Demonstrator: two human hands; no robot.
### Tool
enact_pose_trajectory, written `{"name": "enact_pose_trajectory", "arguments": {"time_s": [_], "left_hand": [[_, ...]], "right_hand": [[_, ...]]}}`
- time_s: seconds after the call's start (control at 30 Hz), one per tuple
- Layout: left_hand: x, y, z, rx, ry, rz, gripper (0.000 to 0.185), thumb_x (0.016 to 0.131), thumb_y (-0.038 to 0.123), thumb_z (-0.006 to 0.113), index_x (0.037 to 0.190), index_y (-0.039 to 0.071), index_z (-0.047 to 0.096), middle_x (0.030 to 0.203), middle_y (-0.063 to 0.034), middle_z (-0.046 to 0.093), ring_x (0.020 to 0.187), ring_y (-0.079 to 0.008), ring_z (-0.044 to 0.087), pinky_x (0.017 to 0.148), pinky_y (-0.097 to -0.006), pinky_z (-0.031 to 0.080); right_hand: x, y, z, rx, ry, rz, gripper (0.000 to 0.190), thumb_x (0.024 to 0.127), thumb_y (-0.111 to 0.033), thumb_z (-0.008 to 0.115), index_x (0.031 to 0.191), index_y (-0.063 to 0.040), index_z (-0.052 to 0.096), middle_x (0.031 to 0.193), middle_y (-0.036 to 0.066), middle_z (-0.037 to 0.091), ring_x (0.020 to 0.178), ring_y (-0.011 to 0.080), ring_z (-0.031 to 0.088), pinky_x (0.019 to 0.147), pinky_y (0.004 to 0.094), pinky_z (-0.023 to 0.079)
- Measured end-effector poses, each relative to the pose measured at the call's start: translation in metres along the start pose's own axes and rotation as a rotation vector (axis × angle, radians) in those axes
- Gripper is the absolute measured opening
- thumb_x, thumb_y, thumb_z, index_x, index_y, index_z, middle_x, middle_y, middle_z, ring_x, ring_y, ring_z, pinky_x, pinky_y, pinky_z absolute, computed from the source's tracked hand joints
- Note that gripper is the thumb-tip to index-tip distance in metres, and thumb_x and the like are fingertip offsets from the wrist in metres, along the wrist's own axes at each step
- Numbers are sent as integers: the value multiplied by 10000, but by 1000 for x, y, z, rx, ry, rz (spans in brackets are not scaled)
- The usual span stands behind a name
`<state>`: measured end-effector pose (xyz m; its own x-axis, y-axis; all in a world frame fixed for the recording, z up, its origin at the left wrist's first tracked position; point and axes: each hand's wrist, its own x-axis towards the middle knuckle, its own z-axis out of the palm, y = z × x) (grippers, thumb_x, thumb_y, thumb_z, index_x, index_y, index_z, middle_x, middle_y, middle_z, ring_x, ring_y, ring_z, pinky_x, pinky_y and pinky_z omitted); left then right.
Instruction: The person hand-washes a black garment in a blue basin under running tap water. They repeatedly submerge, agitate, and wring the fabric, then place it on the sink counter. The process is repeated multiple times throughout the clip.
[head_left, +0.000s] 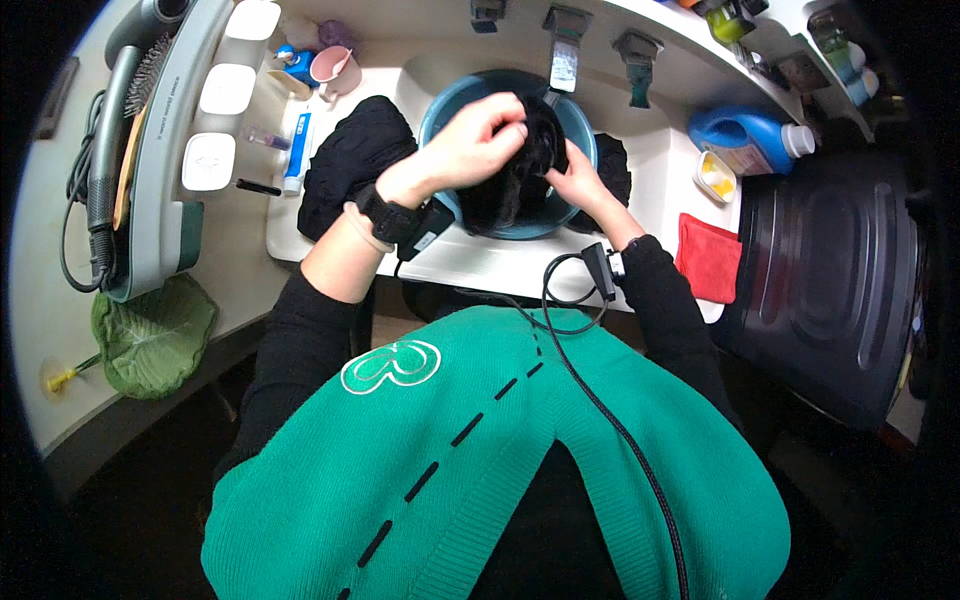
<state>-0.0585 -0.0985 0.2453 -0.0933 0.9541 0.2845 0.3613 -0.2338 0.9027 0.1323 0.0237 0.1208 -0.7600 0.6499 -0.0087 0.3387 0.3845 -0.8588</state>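
A blue plastic basin (443, 120) stands in the white sink, below the metal faucet (564, 64). Both my hands hold a black cloth garment (499, 196) over the basin, and part of it hangs down inside. My left hand (480, 142) grips its upper left part with bent fingers. On the garment's right edge, my right hand (576, 178) pinches the fabric. Another black cloth bundle (360, 161) lies left of the basin, and more black cloth (613, 166) shows at its right side. What lies beneath the held garment is hidden.
At the left are a pink cup (336, 71), a toothpaste tube (298, 154) and a hair-tool rack (161, 150). On the right stand a blue detergent bottle (739, 139), a soap dish (714, 178) and a folded red cloth (709, 259). A black cable (615, 420) runs over my lap.
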Motion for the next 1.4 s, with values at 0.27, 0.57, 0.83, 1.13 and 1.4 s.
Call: {"name": "enact_pose_trajectory", "arguments": {"time_s": [0.27,0.57,0.83,1.13,1.4], "left_hand": [[6,23,-45,377,184,-151,171,834,154,566,807,-14,555,743,-150,564,675,-254,549,635,-337,453],[-11,23,79,95,-29,-137,336,885,85,452,1218,39,476,1057,-246,602,995,-363,605,860,-423,472],[-84,-44,54,-62,20,-556,403,845,-37,409,1225,26,524,1223,-141,576,1176,-230,531,1022,-339,397],[-100,-61,11,163,107,-395,892,663,221,772,1410,64,312,1388,-239,370,1288,-351,396,1073,-373,335],[-21,-73,72,265,22,-303,1489,445,393,924,1473,107,-114,1485,-331,80,1392,-479,33,1129,-550,82]], "right_hand": [[4,-65,-87,64,-83,125,252,798,-183,474,805,44,584,646,54,556,618,133,503,596,308,411],[-53,-49,-15,1158,-128,593,502,939,-464,511,1251,-70,512,1224,78,578,1137,177,540,952,392,429],[-54,-27,-34,1019,346,852,230,769,-119,618,954,18,608,910,113,654,833,233,641,790,356,518],[-16,-182,-157,987,206,-20,77,787,-90,533,792,-43,594,828,62,632,770,195,608,776,310,490],[-2,-247,-254,900,57,-614,124,830,-109,517,806,-28,608,823,89,649,788,201,622,806,323,491]]}}
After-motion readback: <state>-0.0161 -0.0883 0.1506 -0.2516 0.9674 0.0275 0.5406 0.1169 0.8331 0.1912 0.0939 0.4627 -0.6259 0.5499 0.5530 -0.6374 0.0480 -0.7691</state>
